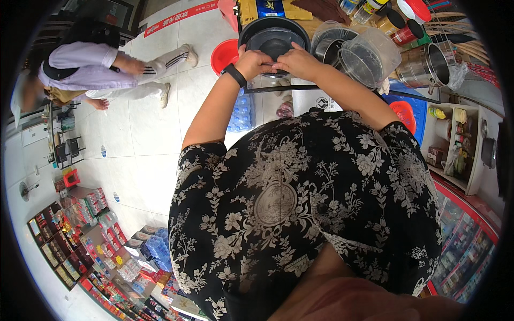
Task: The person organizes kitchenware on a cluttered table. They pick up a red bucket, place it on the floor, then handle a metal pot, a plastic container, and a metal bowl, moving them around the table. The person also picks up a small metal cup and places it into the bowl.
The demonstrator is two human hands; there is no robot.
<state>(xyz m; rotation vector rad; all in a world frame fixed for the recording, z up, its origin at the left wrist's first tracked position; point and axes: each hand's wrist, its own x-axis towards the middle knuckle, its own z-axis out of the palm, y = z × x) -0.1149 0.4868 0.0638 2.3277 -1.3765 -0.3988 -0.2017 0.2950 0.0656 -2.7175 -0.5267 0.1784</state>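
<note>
A black round basin (274, 21) sits at the front of the cluttered worktop, with a translucent plastic bowl (263, 34) inside it. My left hand (253, 63), with a black band at its wrist, grips the bowl's near edge. Close beside it, my right hand (299, 62) holds the same edge, one finger stretched along the bowl's right side. The fingertips of both hands nearly meet, and they hide part of the near rim. Right of my hands stand a steel pot (327, 52) and a clear plastic tub (363, 60) lying tilted.
A red basin (225, 56) is left of the worktop, above shrink-wrapped bottles (242, 110). Spice jars (391, 24) and a tall steel pot (423, 66) crowd the right. A person (92, 68) walks on the tiled floor (156, 120) at left. Stocked shelves (60, 244) line the wall.
</note>
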